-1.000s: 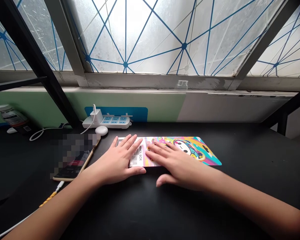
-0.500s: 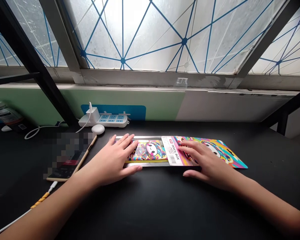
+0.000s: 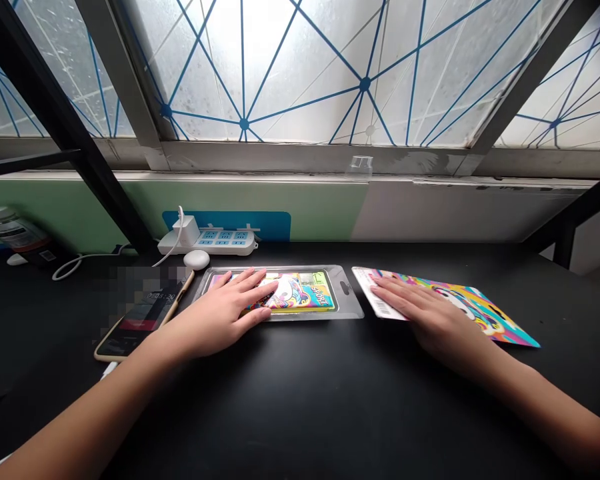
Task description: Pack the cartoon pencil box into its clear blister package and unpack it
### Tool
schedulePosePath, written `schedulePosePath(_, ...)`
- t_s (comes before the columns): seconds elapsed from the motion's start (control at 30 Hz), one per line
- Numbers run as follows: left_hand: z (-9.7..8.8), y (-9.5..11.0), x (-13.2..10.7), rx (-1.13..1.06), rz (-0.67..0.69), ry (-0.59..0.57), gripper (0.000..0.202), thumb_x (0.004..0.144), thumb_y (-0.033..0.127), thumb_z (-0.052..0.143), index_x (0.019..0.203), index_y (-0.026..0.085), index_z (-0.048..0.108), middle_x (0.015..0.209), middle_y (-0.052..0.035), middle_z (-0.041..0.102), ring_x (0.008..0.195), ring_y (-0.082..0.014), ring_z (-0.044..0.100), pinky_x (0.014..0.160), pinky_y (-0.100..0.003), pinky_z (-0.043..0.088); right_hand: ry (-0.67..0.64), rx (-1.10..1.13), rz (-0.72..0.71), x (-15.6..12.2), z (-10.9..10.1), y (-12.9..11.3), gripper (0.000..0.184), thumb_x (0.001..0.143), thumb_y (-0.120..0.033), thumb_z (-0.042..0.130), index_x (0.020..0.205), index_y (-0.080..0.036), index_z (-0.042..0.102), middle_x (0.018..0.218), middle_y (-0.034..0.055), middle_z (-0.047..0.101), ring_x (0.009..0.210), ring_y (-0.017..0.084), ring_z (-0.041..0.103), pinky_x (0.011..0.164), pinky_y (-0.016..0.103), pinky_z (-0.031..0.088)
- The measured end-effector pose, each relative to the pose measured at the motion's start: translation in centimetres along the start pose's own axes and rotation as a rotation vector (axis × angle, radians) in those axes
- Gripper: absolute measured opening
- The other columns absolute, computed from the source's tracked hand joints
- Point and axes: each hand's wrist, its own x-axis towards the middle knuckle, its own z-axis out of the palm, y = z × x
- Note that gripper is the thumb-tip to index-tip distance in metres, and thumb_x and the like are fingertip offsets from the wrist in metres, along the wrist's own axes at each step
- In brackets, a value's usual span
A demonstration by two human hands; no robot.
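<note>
A colourful pencil box (image 3: 303, 292) lies in a clear plastic blister tray (image 3: 351, 308) on the dark desk. My left hand (image 3: 230, 307) rests flat over the left part of the box, fingers stretched out, covering some of it. To the right, apart from the tray, is a bright printed backing card (image 3: 500, 317) with a white label strip at its left end. My right hand (image 3: 425, 310) lies flat on that card with fingers extended, hiding part of its print.
A phone (image 3: 140, 320) with a cable lies left of the tray. Behind it are a round white object (image 3: 197, 259) and a white power strip (image 3: 225, 242) with a plugged-in charger. A bottle (image 3: 20, 237) stands at the far left. Black frame posts (image 3: 105, 193) flank the desk.
My right hand has slid the backing card rightward, off the blister tray. More of the tray and pencil box now shows. My left hand has stayed on the box, shifting slightly left.
</note>
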Motion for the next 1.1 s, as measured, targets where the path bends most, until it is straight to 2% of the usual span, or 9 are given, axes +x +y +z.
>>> schedulePosePath(0.1,0.0,-0.1,0.3,-0.033,-0.024,-0.005,0.055,0.107,0.057,0.029,0.159,0.04,0.032,0.169,-0.0026,0.022,0.157,-0.0324,0.018,0.122,-0.067,0.014,0.116,-0.056,-0.014,0.2,-1.9,-1.9,0.08,0.092,0.004,0.04,0.162,-0.03,0.025,0.157,0.0096,0.049,0.144,0.028,0.046,0.114,0.052,0.045)
schedulePosePath(0.23,-0.1,0.7,1.6,-0.025,-0.063,-0.013,0.052,0.108,0.046,0.03,0.158,0.034,0.036,0.169,-0.0038,0.023,0.157,-0.0311,0.015,0.122,-0.066,0.014,0.089,-0.058,-0.194,1.6,-3.7,-8.9,0.056,0.097,-0.005,0.039,0.152,-0.015,0.047,0.15,0.013,0.057,0.141,0.03,0.051,0.115,0.048,0.043)
schedulePosePath(0.33,-0.3,1.4,2.7,-0.028,-0.064,-0.014,0.052,0.107,0.04,0.031,0.158,0.032,0.037,0.169,-0.0054,0.025,0.157,-0.0298,0.017,0.122,-0.065,0.016,0.053,-0.003,-0.403,3.2,-2.9,-14.9,0.044,0.101,-0.014,0.038,0.137,-0.012,0.062,0.136,0.0131,0.069,0.126,0.032,0.063,0.105,0.047,0.05)
schedulePosePath(0.4,-0.4,1.8,3.2,-0.028,-0.056,-0.004,0.051,0.107,0.04,0.034,0.157,0.032,0.04,0.167,-0.0062,0.028,0.156,-0.0296,0.021,0.122,-0.062,0.02,0.079,0.068,-0.43,4.7,-1.3,-17.6,0.037,0.1,-0.016,0.043,0.13,-0.011,0.065,0.128,0.0139,0.073,0.115,0.032,0.068,0.098,0.048,0.053)
schedulePosePath(0.43,-0.5,1.9,3.3,-0.025,-0.052,0.006,0.051,0.106,0.041,0.036,0.156,0.032,0.041,0.167,-0.0066,0.031,0.156,-0.0295,0.023,0.122,-0.061,0.022,0.017,0.096,-0.414,5.6,-0.4,-18.4,0.038,0.101,-0.022,0.046,0.133,-0.01,0.063,0.13,0.0159,0.071,0.115,0.033,0.068,0.095,0.048,0.054)
schedulePosePath(0.53,-0.2,1.9,3.5,-0.007,-0.044,0.042,0.049,0.106,0.041,0.039,0.154,0.033,0.044,0.165,-0.0068,0.035,0.155,-0.029,0.027,0.121,-0.059,0.025,-0.112,0.196,-0.312,9.0,2.5,-18.9,0.051,0.104,-0.045,0.044,0.137,-0.008,0.058,0.134,0.0201,0.067,0.125,0.035,0.06,0.103,0.049,0.051)
schedulePosePath(0.67,0.4,1.5,3.3,0.008,-0.032,0.086,0.048,0.106,0.041,0.038,0.153,0.036,0.045,0.164,-0.0031,0.037,0.154,-0.029,0.028,0.121,-0.059,0.025,-0.144,0.307,-0.292,12.6,4.7,-17.6,0.041,0.106,-0.035,0.043,0.13,-0.009,0.065,0.133,0.0173,0.066,0.131,0.029,0.055,0.117,0.044,0.037)
schedulePosePath(0.93,0.8,1.3,3.1,0.076,0.004,0.099,0.049,0.107,0.038,0.034,0.154,0.031,0.044,0.165,-0.0049,0.036,0.154,-0.0296,0.028,0.12,-0.059,0.028,-0.167,0.481,-0.259,12.9,4.6,-16.2,0.027,0.098,-0.033,0.055,0.104,-0.012,0.072,0.113,0.0126,0.073,0.107,0.024,0.063,0.103,0.036,0.047)
schedulePosePath(1.1,1.1,1.1,3.0,0.066,0.06,0.198,0.047,0.106,0.038,0.039,0.15,0.024,0.051,0.158,-0.0089,0.048,0.149,-0.0301,0.037,0.119,-0.056,0.032,0.047,0.399,-0.398,13.0,4.4,-16.2,0.027,0.099,-0.024,0.048,0.084,-0.016,0.069,0.083,0.0069,0.072,0.081,0.02,0.061,0.082,0.034,0.051)
